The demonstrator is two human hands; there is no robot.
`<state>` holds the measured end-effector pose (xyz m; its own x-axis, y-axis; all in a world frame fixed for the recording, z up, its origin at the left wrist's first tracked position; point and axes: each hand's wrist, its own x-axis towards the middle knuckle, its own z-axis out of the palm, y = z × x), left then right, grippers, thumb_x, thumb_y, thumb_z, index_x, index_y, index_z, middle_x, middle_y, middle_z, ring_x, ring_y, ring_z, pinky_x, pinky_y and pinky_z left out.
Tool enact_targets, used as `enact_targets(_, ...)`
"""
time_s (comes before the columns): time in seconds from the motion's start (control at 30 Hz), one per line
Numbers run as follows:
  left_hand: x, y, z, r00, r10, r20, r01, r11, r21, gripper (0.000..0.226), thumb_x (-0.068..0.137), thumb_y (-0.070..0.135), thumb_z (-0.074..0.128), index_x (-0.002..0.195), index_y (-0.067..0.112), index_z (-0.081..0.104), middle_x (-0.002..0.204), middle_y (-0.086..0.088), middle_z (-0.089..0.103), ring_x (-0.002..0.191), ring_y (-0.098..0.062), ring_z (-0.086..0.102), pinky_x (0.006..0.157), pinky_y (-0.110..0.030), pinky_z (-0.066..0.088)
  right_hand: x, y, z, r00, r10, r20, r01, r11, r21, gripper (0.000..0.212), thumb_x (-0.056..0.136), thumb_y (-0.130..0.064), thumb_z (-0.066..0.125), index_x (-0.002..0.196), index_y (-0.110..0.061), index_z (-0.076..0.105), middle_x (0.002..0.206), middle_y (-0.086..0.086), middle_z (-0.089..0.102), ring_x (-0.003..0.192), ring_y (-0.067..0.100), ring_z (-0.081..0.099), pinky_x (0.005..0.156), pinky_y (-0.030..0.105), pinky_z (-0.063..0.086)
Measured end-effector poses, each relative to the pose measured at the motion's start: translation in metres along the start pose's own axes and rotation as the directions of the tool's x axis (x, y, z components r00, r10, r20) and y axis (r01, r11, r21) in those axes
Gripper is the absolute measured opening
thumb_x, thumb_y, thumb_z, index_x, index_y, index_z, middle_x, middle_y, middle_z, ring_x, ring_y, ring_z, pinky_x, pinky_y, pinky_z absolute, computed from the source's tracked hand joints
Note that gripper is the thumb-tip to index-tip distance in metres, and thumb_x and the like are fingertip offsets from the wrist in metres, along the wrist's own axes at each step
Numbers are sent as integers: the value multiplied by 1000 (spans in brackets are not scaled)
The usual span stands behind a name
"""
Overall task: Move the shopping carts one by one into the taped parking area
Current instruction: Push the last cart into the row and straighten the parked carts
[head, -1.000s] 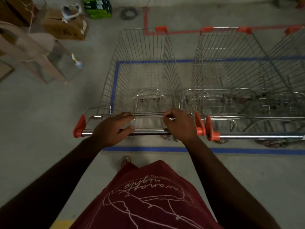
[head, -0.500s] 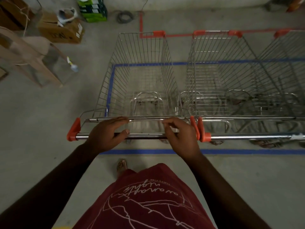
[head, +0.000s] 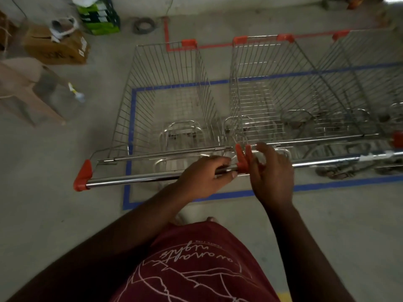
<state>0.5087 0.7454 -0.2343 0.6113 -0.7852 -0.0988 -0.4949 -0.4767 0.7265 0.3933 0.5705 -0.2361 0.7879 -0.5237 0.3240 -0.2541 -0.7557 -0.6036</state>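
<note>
- Cardboard box [head: 57, 47] far left, on floor.
- Left cart [head: 168, 101] inside blue tape outline [head: 130, 136], beside second cart [head: 281, 92].
- Left hand [head: 201, 177] curled round left cart's handle bar [head: 130, 179].
- Right hand [head: 272, 171] above second cart's handle, fingers loosely spread, gripping nothing.

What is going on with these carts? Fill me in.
A person is parking shopping carts inside a blue taped rectangle on the concrete floor. The left hand grips the handle bar of the leftmost cart, near its right end. The right hand hovers with fingers spread beside the orange end caps, where this cart meets the neighbouring cart. More carts stand in a row to the right.
</note>
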Motion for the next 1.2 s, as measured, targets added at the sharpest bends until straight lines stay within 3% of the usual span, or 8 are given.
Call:
enact_targets(0.07, 9, -1, 4, 1000, 8, 11, -8, 998, 62, 55, 90, 71, 49, 111, 25, 70, 88, 7, 71, 77, -7, 68, 69, -39, 57, -8, 20, 4, 999, -5, -36, -3, 976, -218, 33, 101, -25, 54, 130, -11, 64, 111, 8, 73, 106, 31, 66, 107, 56, 44)
enact_targets(0.2, 6, -10, 11, 997, 43, -66, -21, 954, 300, 56, 88, 75, 39, 114, 36, 70, 93, 11, 68, 88, -11, 67, 70, -33, 54, -14, 40, 12, 996, -76, 44, 83, 980, -182, 32, 107, -28, 43, 114, -18, 72, 114, -2, 69, 118, 31, 61, 113, 66, 27)
enact_targets(0.33, 5, -13, 18, 988, 41, -147, 3, 959, 283, 50, 89, 76, 41, 109, 40, 71, 88, 15, 68, 83, -7, 67, 70, -31, 54, -11, 43, 10, 992, -97, 86, 113, 972, -208, 41, 109, -38, 37, 116, -19, 73, 115, -3, 69, 122, 29, 57, 113, 67, 26)
enact_targets(0.57, 13, -1, 22, 983, -34, -180, 82, 960, 268, 60, 77, 86, 49, 86, 30, 69, 76, 12, 69, 71, -7, 66, 66, -34, 55, -3, 56, 7, 973, -188, 135, 215, 949, -230, 36, 110, -39, 43, 119, -22, 73, 104, -5, 72, 102, 26, 63, 104, 51, 38)
enact_targets(0.7, 24, 29, 48, 962, -19, -273, 100, 953, 285, 61, 76, 87, 56, 100, 32, 70, 82, 12, 72, 72, -5, 67, 68, -30, 55, 22, 72, -15, 882, -299, 363, 343, 937, -61, 35, 108, -46, 49, 125, -27, 73, 102, -6, 78, 91, 23, 72, 88, 46, 51)
enact_targets(0.83, 27, 38, 65, 935, -62, -350, 72, 997, 15, 43, 74, 64, 82, 96, 27, 76, 76, 12, 75, 62, 1, 69, 65, -30, 58, 57, 103, -48, 805, -328, 494, 379, 925, -4, 44, 93, -64, 60, 121, -35, 77, 105, -9, 80, 94, 14, 75, 82, 30, 53)
enact_targets(0.97, 22, 33, 75, 877, 21, -481, -3, 999, 37, 49, 72, 56, 88, 108, 24, 79, 90, 9, 78, 79, -5, 72, 76, -34, 57, 75, 114, -52, 687, -329, 649, 381, 922, 64, 39, 90, -56, 73, 128, -45, 72, 116, -9, 78, 104, 14, 72, 80, 25, 47)
enact_targets(1.2, 20, 43, 83, 837, -70, -542, 138, 987, 87, 53, 73, 62, 79, 108, 23, 80, 97, 7, 79, 90, -7, 72, 103, -39, 44, 70, 118, -45, 708, -438, 554, 468, 878, 97, 42, 88, -64, 55, 119, -44, 74, 103, -7, 79, 94, 19, 74, 77, 32, 53)
